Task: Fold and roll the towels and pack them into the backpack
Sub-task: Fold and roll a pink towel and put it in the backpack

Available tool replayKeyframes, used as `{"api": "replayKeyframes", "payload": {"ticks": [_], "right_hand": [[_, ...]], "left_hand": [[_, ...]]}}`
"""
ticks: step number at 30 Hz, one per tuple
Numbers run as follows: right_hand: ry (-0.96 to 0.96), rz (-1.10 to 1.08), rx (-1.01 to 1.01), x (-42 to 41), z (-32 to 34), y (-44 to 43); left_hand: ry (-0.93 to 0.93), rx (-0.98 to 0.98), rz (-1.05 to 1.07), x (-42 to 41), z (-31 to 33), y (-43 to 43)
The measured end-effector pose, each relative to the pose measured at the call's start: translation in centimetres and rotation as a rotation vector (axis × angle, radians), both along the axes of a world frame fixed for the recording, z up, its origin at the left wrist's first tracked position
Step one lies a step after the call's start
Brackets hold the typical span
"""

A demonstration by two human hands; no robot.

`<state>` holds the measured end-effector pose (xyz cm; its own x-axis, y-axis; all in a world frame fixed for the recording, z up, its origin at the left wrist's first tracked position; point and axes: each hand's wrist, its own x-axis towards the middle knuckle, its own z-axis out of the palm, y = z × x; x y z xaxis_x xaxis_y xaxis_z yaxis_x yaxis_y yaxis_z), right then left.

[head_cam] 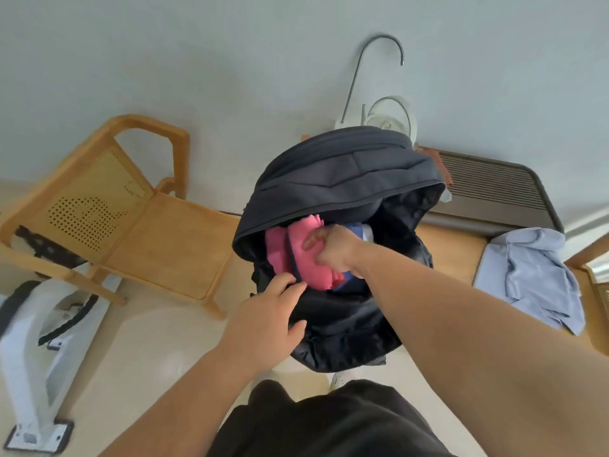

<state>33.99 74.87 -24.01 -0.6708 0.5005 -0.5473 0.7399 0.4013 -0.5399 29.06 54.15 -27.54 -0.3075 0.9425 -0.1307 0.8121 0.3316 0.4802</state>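
The black padded backpack (342, 173) stood open in the middle, its soft mouth stuffed with a fuzzy pink towel (280, 249) beside a blue towel (357, 229). A perforated tan chair (158, 245) stood left, and a crumpled pale-blue shirt (534, 272) lay right. The right hand (333, 249) had its fingers curled round the pink towel — the left hand (263, 321) pinched the backpack's near rim.

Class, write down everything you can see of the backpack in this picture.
The backpack is black, made of soft padded fabric, with stitched panels and a zip along the edge of its flap. It stands upright before the person with its main compartment unzipped and gaping and the flap tipped away. The left hand grips the near rim of the opening. The right hand reaches inside and grips a pink towel that sticks partly out. A blue item lies beside the towel. What the backpack rests on is hidden.
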Motion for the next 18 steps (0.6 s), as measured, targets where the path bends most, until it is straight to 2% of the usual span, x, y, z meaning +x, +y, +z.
{"api": "replayKeyframes", "payload": {"ticks": [6,9,12,18], "right_hand": [[0.170,-0.213,-0.260,-2.2,-2.5,-1.6],[0.088,-0.159,-0.228,-2.5,-3.5,-1.7],[-0.074,0.104,0.007,-3.0,-4.4,-1.6],[-0.225,0.612,0.723,-3.1,-3.7,-1.4]], "left_hand": [[-0.055,0.063,-0.087,-1.2,-0.9,-2.1],[-0.053,0.074,-0.102,-1.4,-1.0,-2.8],[-0.042,0.068,-0.117,-1.6,-1.0,-3.1],[-0.039,0.070,-0.139,-2.0,-0.7,-2.8]]}}
